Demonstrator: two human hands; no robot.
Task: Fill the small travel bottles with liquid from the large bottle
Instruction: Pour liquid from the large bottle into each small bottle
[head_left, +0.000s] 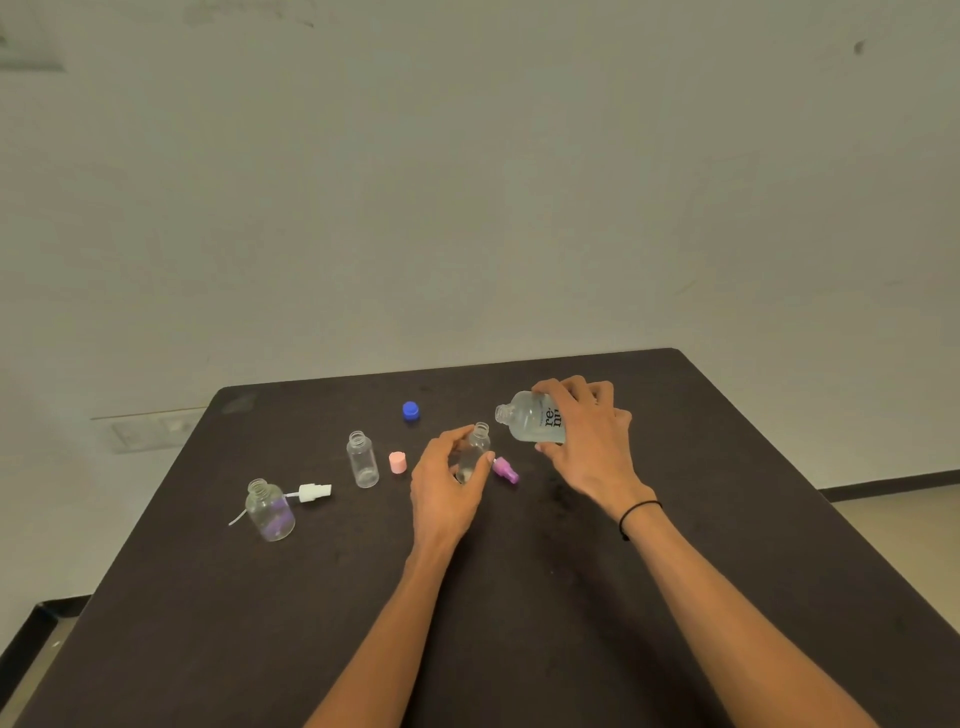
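My right hand grips the tilted large bottle; my left hand holds a travel bottle. Next I must align the mouths for pouring.

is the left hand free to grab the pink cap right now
Probably not: the left hand grips a small bottle. The pink cap lies unobstructed just left of it, so it would need to let go first.

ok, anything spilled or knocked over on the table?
No spill visible on the dark table. The white spray pump and purple cap lie on their sides, simply removed. All three small bottles stand upright.
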